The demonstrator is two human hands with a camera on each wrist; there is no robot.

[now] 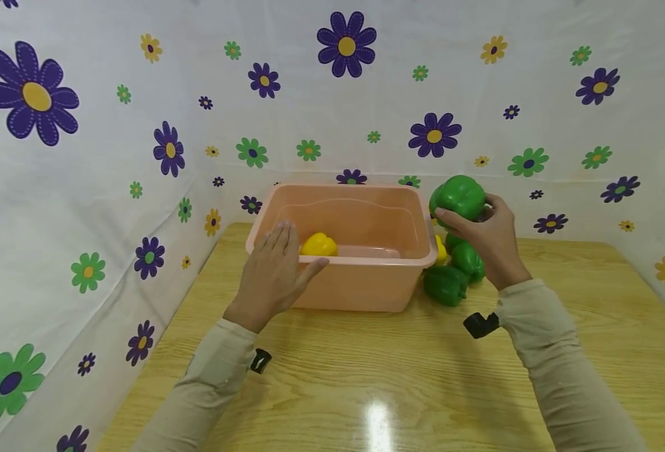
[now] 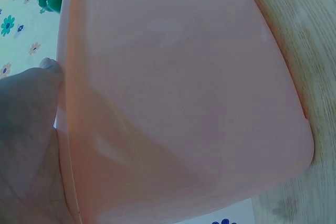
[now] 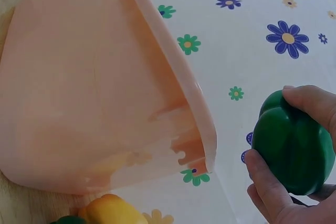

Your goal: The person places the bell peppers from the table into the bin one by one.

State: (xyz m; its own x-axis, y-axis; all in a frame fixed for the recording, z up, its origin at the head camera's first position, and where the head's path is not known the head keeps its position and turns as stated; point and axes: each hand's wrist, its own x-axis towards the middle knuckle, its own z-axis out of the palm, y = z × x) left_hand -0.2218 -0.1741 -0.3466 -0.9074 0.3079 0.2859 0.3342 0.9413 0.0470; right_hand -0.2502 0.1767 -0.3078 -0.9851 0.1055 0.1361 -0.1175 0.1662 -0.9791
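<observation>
A green bell pepper [image 1: 459,196] is gripped between the thumb and fingers of my right hand [image 1: 493,233], raised beside the right rim of a peach plastic tub [image 1: 360,285]. In the right wrist view the same bell pepper [image 3: 291,145] shows with fingers around its sides. My left hand [image 1: 272,270] rests with straight fingers over the tub's front left rim, its thumb lying along the edge. Inside the tub sits a yellow bell pepper [image 1: 318,245], its lower part hidden by the front wall.
Right of the tub, several peppers lie on the wooden table [image 1: 332,370]: a dark green one [image 1: 445,285], another green one [image 1: 468,260] and a yellow one [image 1: 440,251] partly behind the tub. A flower-patterned white sheet [image 1: 196,63] hangs behind and along the sides.
</observation>
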